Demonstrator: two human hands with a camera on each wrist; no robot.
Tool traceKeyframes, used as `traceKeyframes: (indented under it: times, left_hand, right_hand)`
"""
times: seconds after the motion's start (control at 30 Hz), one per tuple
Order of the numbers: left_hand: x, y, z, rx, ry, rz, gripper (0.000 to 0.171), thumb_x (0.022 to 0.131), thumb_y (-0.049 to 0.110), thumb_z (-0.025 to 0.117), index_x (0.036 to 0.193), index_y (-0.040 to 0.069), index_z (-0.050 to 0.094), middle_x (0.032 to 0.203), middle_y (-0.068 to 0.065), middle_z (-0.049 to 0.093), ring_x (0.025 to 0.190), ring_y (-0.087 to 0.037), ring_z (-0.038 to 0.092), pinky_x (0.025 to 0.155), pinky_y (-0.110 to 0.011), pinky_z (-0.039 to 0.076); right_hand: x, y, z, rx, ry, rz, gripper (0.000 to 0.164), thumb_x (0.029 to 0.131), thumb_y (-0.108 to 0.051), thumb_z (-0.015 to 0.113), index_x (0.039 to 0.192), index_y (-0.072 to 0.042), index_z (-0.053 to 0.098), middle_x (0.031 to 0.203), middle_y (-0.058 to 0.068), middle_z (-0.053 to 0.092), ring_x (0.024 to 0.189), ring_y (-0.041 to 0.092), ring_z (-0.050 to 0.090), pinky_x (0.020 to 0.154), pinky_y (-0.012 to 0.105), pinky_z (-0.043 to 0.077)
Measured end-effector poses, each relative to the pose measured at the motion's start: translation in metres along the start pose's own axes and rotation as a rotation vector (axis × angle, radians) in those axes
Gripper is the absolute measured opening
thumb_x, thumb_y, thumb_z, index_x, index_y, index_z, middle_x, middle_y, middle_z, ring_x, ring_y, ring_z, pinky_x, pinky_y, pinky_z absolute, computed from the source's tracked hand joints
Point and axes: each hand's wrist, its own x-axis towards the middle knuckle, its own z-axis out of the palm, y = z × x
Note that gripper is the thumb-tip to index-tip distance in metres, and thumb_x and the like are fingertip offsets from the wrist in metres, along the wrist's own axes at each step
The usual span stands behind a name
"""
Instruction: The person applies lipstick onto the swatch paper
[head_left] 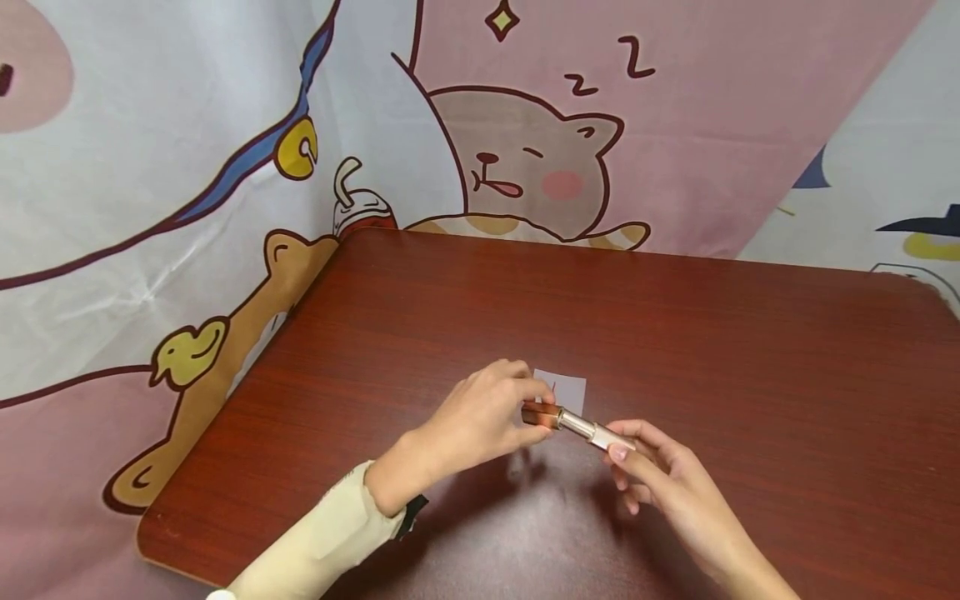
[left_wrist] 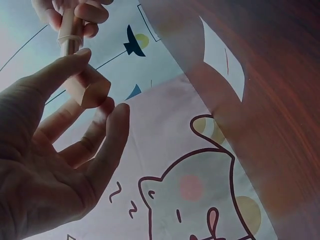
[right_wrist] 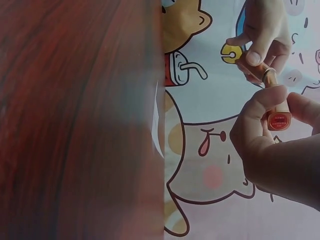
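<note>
Above the table, both hands hold a lipstick in line with its cap. My left hand (head_left: 480, 412) pinches the shiny brown-gold cap (head_left: 542, 415) between thumb and fingers. The tube's pale gold base (head_left: 613, 438) is held by the thumb and fingers of my right hand (head_left: 675, 475). Between cap and base a stretch of metal inner sleeve (head_left: 576, 423) shows; the lipstick bullet is not visible. In the right wrist view, a red round label (right_wrist: 279, 120) marks the base's end. Behind the cap, a small white paper (head_left: 572, 393) with a thin red stroke lies on the table.
The reddish-brown wooden table (head_left: 712, 350) has rounded corners. Cloth with cartoon animals (head_left: 525, 158) hangs along its back and left edges. A cream sleeve (head_left: 322, 533) covers the left forearm.
</note>
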Motion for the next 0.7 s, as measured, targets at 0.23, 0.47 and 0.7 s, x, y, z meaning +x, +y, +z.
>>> traceKeyframes:
  times: [0.23, 0.47, 0.7]
  left_hand:
    - [-0.001, 0.002, -0.001, 0.045, 0.010, 0.028, 0.022, 0.074, 0.028, 0.080, 0.091, 0.020, 0.070, 0.083, 0.009, 0.052, 0.074, -0.007, 0.043, 0.056, -0.017, 0.037]
    - [-0.001, 0.007, 0.000, 0.061, -0.050, 0.046, 0.020, 0.075, 0.030, 0.078, 0.094, 0.023, 0.072, 0.089, 0.009, 0.052, 0.079, -0.008, 0.042, 0.056, -0.015, 0.038]
    - [0.003, 0.014, 0.008, 0.119, -0.088, 0.110, 0.019, 0.076, 0.030, 0.078, 0.092, 0.023, 0.071, 0.092, 0.009, 0.051, 0.084, -0.007, 0.042, 0.055, -0.012, 0.039]
  right_hand:
    - [-0.001, 0.001, 0.000, -0.032, 0.007, -0.013, 0.023, 0.097, -0.012, 0.049, 0.115, 0.002, 0.050, 0.077, 0.010, 0.050, 0.059, 0.016, 0.049, 0.048, 0.031, 0.046]
    - [0.000, 0.002, 0.002, -0.082, -0.038, -0.025, 0.022, 0.096, -0.010, 0.051, 0.115, 0.001, 0.050, 0.075, 0.008, 0.052, 0.057, 0.012, 0.048, 0.047, 0.031, 0.046]
    - [0.000, 0.004, 0.005, -0.116, -0.048, -0.008, 0.025, 0.097, -0.014, 0.050, 0.117, 0.001, 0.050, 0.078, 0.013, 0.053, 0.059, 0.013, 0.050, 0.048, 0.032, 0.048]
